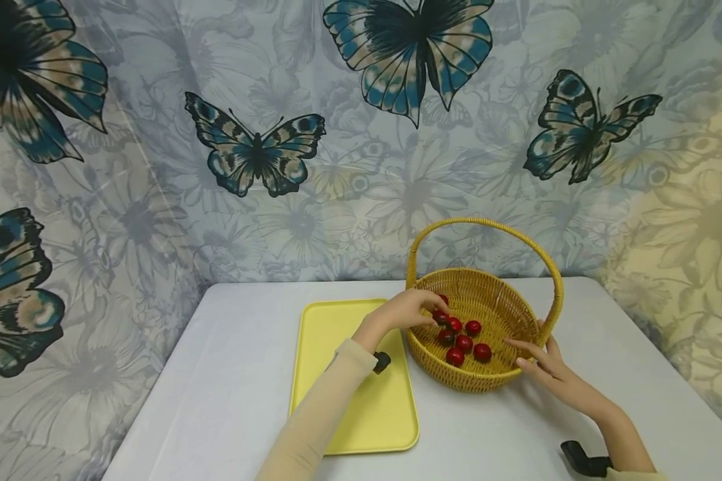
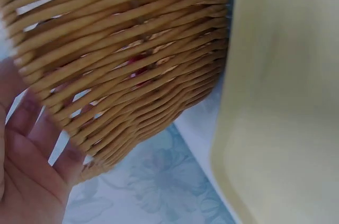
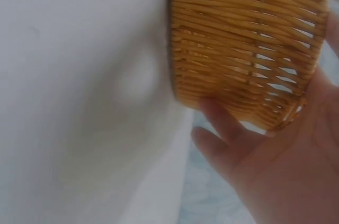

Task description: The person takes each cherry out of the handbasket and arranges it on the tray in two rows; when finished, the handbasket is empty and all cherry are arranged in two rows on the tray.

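Note:
A yellow wicker basket (image 1: 457, 382) with a tall arched handle (image 1: 486, 222) holds several small, shiny dark-red round fruits (image 1: 464, 344). My left hand (image 1: 406, 310) reaches over the basket's left rim, with thumb and forefinger around one of the fruits (image 1: 440, 317). The weave hides its fingertips in the left wrist view, and I cannot tell whether they pinch that fruit. On the right, by the handle's foot, my right hand (image 1: 556, 379) grips the basket's side. Some of its fingers lie over the rim, and others (image 3: 225, 121) press the woven outer wall.
Left of the basket, a yellow rectangular tray (image 1: 367, 427) lies on the white-covered table (image 1: 216, 374), partly under my left forearm. A butterfly-printed cloth (image 1: 361, 220) hangs behind the table. Dark wrist devices (image 1: 583, 459) sit at both wrists.

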A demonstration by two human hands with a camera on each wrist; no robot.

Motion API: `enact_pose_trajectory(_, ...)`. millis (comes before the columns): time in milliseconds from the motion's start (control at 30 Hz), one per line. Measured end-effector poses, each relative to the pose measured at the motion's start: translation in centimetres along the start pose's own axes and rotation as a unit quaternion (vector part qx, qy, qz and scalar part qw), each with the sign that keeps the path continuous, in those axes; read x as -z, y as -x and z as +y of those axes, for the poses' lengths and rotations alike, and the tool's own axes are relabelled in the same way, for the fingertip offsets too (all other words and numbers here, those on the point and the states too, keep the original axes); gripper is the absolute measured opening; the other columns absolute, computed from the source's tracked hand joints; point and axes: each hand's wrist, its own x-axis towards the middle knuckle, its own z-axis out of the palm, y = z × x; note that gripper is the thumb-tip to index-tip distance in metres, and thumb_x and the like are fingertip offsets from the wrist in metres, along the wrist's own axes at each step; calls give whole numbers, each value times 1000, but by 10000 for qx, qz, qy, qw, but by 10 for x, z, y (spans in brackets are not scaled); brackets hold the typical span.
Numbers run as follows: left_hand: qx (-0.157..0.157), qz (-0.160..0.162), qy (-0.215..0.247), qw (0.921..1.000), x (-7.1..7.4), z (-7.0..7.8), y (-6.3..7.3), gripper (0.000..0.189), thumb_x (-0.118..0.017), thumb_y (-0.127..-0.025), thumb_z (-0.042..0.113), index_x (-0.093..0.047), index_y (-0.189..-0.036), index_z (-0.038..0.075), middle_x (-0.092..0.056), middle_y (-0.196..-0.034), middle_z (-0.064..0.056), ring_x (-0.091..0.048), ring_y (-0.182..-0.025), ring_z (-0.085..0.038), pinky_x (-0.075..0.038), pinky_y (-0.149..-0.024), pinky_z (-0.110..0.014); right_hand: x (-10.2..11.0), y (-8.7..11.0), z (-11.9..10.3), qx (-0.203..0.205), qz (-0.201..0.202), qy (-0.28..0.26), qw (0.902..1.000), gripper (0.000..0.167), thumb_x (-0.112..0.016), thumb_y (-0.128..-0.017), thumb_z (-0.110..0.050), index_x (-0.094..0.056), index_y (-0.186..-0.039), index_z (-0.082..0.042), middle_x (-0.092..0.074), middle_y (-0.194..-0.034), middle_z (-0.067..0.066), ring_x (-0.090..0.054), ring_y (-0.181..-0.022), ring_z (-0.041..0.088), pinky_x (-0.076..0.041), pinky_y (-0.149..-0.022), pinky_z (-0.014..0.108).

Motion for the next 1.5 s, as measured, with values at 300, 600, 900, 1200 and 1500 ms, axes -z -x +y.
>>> enact_pose_trajectory(300,-123,251,13,9996,6,10,23,31,-68,-85,22,-63,-116,24,-57,-124,11,-52,-114,-6,-42,-93,-17,-3,1,2,271,293,-10,9992,40,-43,-99,-17,-42,-137,-6,38,-145,9,26,-130,50,-12,-77,82)
enact_pose_trajectory(600,-425,492,247,9976,8,18,53,31,-68,-85,19,-64,-116,18,-62,-117,5,-54,-111,-7,-46,-92,-24,-3,0,0,209,274,33,9994,39,-44,-98,-17,-43,-136,-7,35,-145,15,25,-129,52,-13,-75,82)
enact_pose_trajectory(900,-569,737,435,9947,7,15,75,30,-70,-83,20,-65,-112,18,-64,-112,8,-56,-103,-1,-46,-83,-16,-2,-1,0,212,210,204,9993,38,-42,-99,-17,-43,-135,-4,32,-143,27,15,-127,59,-25,-73,79)
enact_pose_trajectory(1200,-555,981,733,9909,7,8,99,30,-69,-83,11,-66,-112,18,-63,-110,7,-55,-104,-5,-46,-92,-25,-2,-1,2,222,198,172,9994,38,-41,-100,-18,-42,-136,-4,32,-142,28,12,-127,60,-25,-74,78)
enact_pose_trajectory(1500,-243,1136,918,9890,6,-8,121,31,-70,-81,10,-66,-110,21,-62,-108,9,-55,-102,-6,-48,-90,-31,-3,-1,1,334,188,122,9992,38,-40,-100,-16,-42,-135,-2,34,-142,26,12,-126,62,-30,-76,76)
